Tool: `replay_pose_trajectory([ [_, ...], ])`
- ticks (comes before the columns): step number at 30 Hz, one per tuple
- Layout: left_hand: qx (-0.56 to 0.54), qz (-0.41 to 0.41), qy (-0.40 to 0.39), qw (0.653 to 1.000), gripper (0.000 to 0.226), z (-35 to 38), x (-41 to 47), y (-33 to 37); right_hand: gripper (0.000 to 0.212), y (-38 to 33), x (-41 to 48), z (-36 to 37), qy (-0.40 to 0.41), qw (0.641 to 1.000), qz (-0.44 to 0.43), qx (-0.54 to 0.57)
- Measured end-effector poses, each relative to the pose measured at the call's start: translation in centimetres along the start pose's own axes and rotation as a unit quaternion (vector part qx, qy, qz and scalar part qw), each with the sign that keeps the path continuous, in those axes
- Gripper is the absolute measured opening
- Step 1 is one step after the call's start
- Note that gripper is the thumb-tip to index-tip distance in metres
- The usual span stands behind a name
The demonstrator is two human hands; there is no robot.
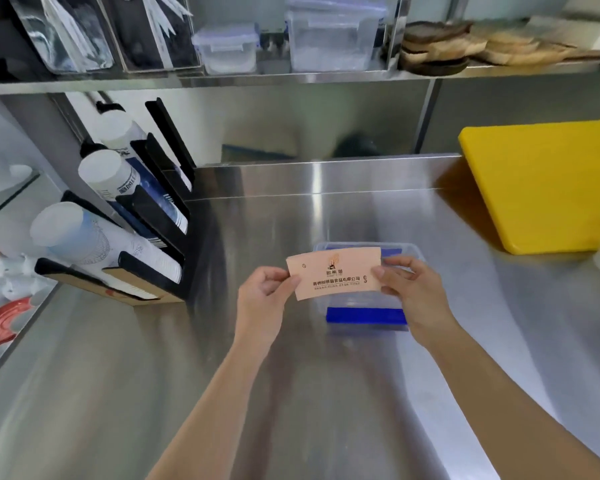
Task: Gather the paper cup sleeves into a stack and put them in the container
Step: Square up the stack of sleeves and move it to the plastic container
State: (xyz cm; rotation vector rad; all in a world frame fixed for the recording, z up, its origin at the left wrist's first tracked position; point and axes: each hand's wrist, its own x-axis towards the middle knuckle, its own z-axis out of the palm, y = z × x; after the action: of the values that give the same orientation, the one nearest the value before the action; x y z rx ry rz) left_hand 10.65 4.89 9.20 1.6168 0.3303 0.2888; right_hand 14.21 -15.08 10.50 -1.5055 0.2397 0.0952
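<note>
Pinching opposite ends, the left hand (264, 292) and right hand (407, 284) hold the peach cup sleeves (335, 273) flat above the clear container (413, 252) with blue latches. It sits on the steel counter (291, 393), near a yellow cutting board (548, 188).

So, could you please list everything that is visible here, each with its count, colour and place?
cup sleeves: one flat stack, count unclear, peach, held above the container
container: one, clear with blue clips, on the counter
counter: one, steel
cutting board: one, yellow, counter right
cup rack: one, black, holding white cups, left
lidded boxes: two, clear, upper shelf
wooden plates: several, brown, shelf right
left hand: pinches the sleeves' left end
right hand: pinches their right end
</note>
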Motion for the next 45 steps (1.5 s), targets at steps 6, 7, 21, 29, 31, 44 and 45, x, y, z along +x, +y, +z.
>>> replay_pose_trajectory([
  [6,0.028,-0.044,-0.015,0.999,0.008,4.9,2.9,0.8,0.013,-0.6,3.1,-1.5,0.054,0.997,0.051,-0.032],
  [7,0.035,-0.054,-0.014,0.998,0.009,5.6,3.3,0.7,0.014,-0.6,3.6,-1.6,0.057,0.996,0.059,-0.027],
  [21,0.251,-0.204,-0.169,0.931,0.04,11.0,6.4,-0.2,0.022,1.2,9.5,-2.3,0.093,0.966,0.132,-0.202],
  [29,0.045,-0.451,-0.195,0.87,0.056,11.3,8.3,0.1,0.019,2.0,10.9,-2.4,0.058,0.949,0.159,-0.267],
  [31,0.01,-0.481,-0.186,0.857,0.069,11.2,8.7,0.2,0.014,2.1,11.0,-2.2,0.053,0.945,0.167,-0.276],
  [44,-0.073,-0.507,-0.188,0.838,0.088,10.0,8.4,1.0,0.024,2.0,10.8,-1.7,0.046,0.93,0.174,-0.32],
  [45,-0.073,-0.507,-0.186,0.839,0.088,10.0,8.4,1.0,0.022,2.2,11.0,-1.7,0.048,0.932,0.175,-0.313],
])
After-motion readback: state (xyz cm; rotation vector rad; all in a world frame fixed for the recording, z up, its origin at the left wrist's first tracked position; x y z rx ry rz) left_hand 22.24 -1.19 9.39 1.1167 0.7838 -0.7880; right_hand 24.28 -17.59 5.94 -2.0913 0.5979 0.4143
